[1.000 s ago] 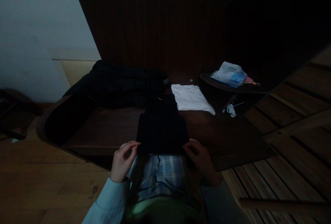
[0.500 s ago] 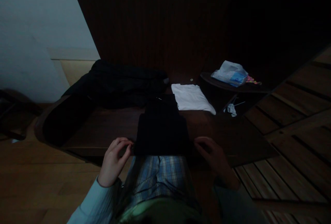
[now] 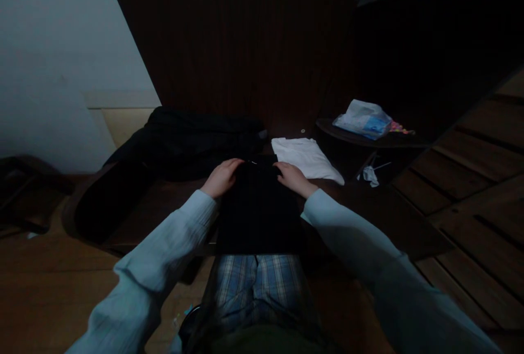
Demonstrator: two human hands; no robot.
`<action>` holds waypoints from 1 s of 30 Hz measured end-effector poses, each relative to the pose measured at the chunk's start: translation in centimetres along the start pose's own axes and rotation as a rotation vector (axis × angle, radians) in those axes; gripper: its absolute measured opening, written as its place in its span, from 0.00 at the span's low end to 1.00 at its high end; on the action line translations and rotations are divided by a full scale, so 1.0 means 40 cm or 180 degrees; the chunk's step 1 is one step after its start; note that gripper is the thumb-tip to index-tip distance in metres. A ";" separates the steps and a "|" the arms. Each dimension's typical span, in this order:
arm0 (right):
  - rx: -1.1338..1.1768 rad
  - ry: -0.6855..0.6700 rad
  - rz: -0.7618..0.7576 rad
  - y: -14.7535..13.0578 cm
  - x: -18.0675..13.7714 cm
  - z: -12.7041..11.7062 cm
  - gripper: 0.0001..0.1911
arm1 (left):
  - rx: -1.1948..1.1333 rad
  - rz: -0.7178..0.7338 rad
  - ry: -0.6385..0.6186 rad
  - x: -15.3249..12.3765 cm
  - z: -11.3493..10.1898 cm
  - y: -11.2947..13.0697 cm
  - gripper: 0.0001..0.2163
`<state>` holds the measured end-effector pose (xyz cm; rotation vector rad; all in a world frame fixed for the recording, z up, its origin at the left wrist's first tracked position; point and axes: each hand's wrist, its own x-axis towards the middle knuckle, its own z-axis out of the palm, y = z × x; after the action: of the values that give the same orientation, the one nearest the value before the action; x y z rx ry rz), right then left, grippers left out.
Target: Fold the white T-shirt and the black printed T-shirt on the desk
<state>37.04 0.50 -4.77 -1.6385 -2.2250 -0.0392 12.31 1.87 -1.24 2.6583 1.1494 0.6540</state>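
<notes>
A folded black garment [image 3: 260, 217] lies flat on the dark wooden bench, its near end at the front edge. A small pale mark shows near its far end. My left hand [image 3: 224, 177] holds the far left edge of this garment, fingers curled in against it. Opposite, my right hand [image 3: 293, 178] grips the far right edge, its fingertips bent over the cloth. Darkness hides the exact pinch and the kind of garment. Just behind my right hand rests a folded white garment [image 3: 305, 156].
A dark bundle of clothing [image 3: 192, 138] lies at the back left of the bench [image 3: 131, 215]. On a small corner shelf [image 3: 347, 135] sits a white and blue plastic package [image 3: 364, 119]. Below that is a crumpled pale scrap [image 3: 370, 176]. A slatted wooden surface [image 3: 470, 212] is at right.
Both hands have moved forward from beside the black garment's near corners to its far end, where they now grip its edges. The garment itself looks much the same.
</notes>
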 end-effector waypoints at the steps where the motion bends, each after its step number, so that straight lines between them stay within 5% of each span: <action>1: -0.0077 0.0000 0.0057 0.002 0.005 0.010 0.20 | 0.0091 -0.0171 0.0064 0.023 0.009 -0.026 0.27; 5: -0.0172 0.0020 0.0174 0.004 0.009 0.025 0.16 | 0.0224 -0.0596 0.0330 0.070 0.037 -0.093 0.28; 11: 0.0299 0.0071 0.0745 0.014 0.058 -0.007 0.13 | 0.0229 -0.0548 0.0350 0.118 0.020 -0.107 0.14; 15: 0.0435 0.0320 0.0904 0.015 0.112 -0.059 0.12 | 0.0371 -0.0623 0.0496 0.163 -0.015 -0.094 0.10; 21: 0.0785 0.1077 0.0780 0.021 0.157 -0.176 0.10 | -0.0152 -0.0919 0.1244 0.205 -0.087 -0.051 0.07; 25: 0.0972 0.1310 0.0437 -0.004 0.104 -0.258 0.09 | -0.0440 -0.0625 0.1703 0.160 -0.137 0.010 0.05; 30: 0.0990 0.1217 0.0136 -0.086 -0.084 -0.306 0.08 | -0.0609 -0.0486 0.1581 -0.041 -0.161 0.121 0.07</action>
<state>38.15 -6.64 6.22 -1.3768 -1.8058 0.0051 11.52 -2.76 5.50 2.2819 1.3051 1.3676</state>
